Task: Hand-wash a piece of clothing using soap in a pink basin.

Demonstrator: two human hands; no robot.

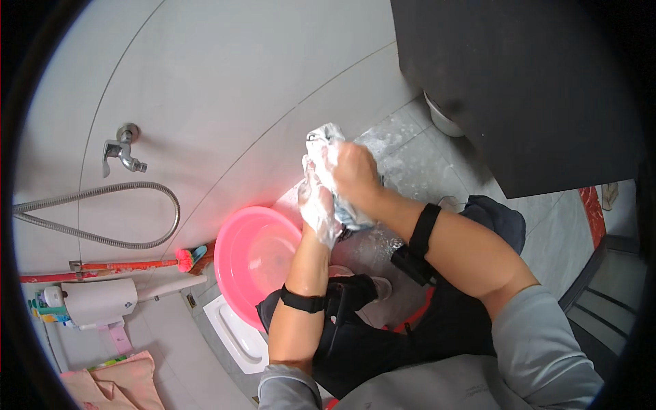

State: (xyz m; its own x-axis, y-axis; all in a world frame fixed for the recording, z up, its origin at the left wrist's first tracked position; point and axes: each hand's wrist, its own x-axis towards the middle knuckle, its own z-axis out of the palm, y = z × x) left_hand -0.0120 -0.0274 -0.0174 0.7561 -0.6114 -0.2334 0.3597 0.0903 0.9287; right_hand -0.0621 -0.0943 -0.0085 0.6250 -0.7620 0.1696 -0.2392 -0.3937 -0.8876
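Observation:
A wet, soapy white cloth (326,141) with darker patches is bunched up between my two hands, its lower part showing bluish grey. My left hand (316,205) is coated in white lather and grips the cloth from the left. On the right, my right hand (356,172) is closed in a fist around the same cloth. Both hands are held in front of me, over the wet floor. A pink basin (227,277) stands just left of my left forearm, with what looks like water in it.
A metal tap (123,152) and a looped shower hose (174,198) are on the left wall, above a red pole (130,265). A white squat-toilet-like fixture (225,328) lies below the basin. A dark panel (519,89) juts in at the upper right. The grey tiles (393,171) are wet and foamy.

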